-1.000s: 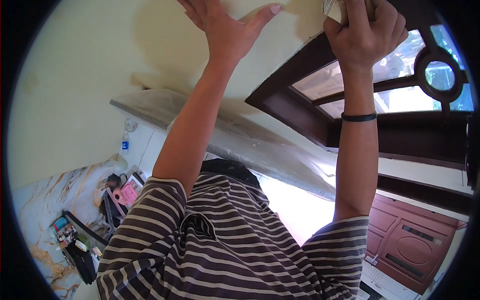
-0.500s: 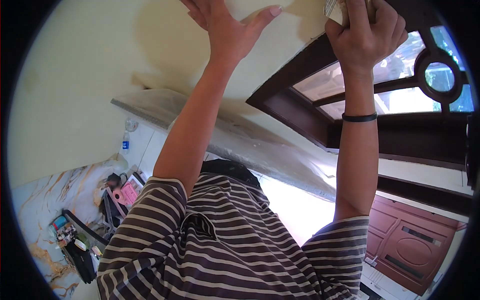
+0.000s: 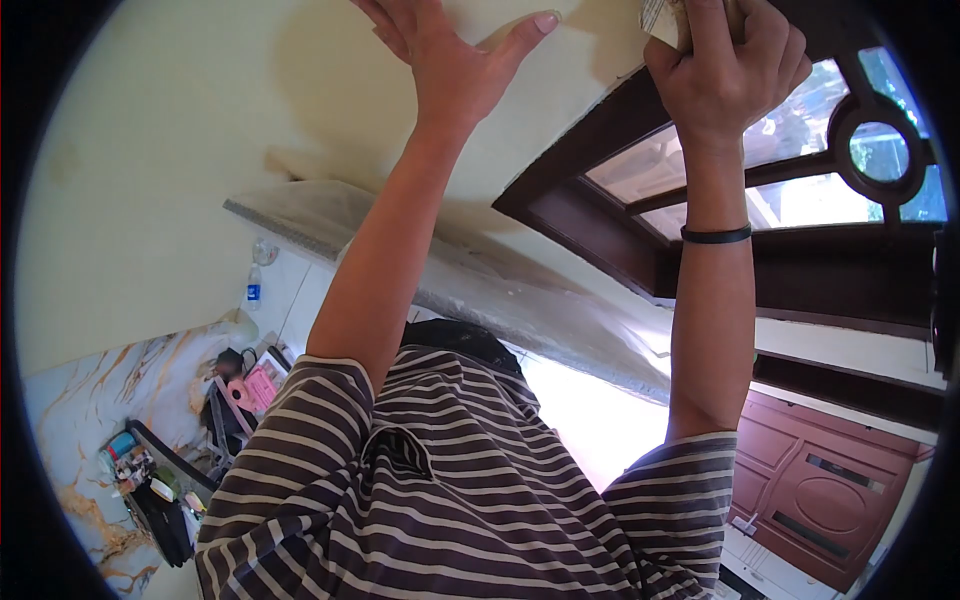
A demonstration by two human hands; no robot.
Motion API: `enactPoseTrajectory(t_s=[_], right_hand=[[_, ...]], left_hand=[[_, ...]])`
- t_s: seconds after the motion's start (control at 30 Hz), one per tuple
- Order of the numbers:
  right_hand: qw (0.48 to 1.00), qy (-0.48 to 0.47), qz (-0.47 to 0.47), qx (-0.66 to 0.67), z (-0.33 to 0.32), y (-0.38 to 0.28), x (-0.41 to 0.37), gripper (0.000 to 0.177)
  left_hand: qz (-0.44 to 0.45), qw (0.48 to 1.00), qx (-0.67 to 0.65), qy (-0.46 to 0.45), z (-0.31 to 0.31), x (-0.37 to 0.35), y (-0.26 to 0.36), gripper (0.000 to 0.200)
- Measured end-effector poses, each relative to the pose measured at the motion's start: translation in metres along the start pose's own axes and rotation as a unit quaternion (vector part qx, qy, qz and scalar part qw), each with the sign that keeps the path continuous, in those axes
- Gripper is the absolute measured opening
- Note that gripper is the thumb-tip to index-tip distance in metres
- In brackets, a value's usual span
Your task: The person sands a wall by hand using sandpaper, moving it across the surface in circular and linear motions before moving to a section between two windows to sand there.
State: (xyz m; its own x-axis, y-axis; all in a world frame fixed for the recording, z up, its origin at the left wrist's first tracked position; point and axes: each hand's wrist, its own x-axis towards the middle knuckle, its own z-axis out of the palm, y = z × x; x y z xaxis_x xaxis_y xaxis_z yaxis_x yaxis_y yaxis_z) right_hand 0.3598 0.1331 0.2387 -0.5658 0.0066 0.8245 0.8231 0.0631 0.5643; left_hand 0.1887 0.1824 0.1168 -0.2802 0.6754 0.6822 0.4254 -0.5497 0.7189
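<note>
My left hand [image 3: 455, 75] is raised against the cream wall [image 3: 340, 100], its thumb stretched out to the side and its fingers spread. The upper picture edge cuts off some of those fingertips. Beside the dark brown window frame [image 3: 590, 160], my right hand [image 3: 730, 85] grips a pale, folded-looking piece with printed marks [image 3: 662, 22]. Only a corner of this piece shows, and its kind cannot be made out. The fingers of my right hand are curled around it close to the wall, and a black band [image 3: 716, 234] circles that wrist.
A ledge under translucent plastic sheeting [image 3: 480, 270] runs below my arms. At lower left are a plastic bottle [image 3: 254, 287], a pink object [image 3: 258, 388] and assorted small items [image 3: 130, 462] by a marble-patterned surface [image 3: 75, 410]. A reddish-brown panelled door [image 3: 820, 480] stands at lower right.
My right hand has shifted slightly left, with the pale piece still in its grip. My left hand has moved only a little up and left, its fingers still spread.
</note>
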Motion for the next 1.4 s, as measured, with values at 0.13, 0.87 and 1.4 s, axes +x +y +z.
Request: enactPoseTrajectory(t_s=[0.13, 0.87, 1.4], right_hand=[[0.906, 0.139, 0.278, 0.286, 0.012, -0.045, 0.011, 0.044], [1.0, -0.013, -0.013, -0.008, 0.006, -0.005, -0.005, 0.038], [0.961, -0.193, -0.166, 0.109, -0.019, -0.047, -0.058, 0.04]], left_hand=[[-0.004, 1.0, -0.004, 0.002, 0.001, 0.0, 0.001, 0.133], [0.001, 0.997, -0.059, -0.046, -0.014, 0.0, -0.021, 0.1], [-0.132, 0.968, -0.141, -0.16, -0.09, 0.038, -0.01, 0.028]])
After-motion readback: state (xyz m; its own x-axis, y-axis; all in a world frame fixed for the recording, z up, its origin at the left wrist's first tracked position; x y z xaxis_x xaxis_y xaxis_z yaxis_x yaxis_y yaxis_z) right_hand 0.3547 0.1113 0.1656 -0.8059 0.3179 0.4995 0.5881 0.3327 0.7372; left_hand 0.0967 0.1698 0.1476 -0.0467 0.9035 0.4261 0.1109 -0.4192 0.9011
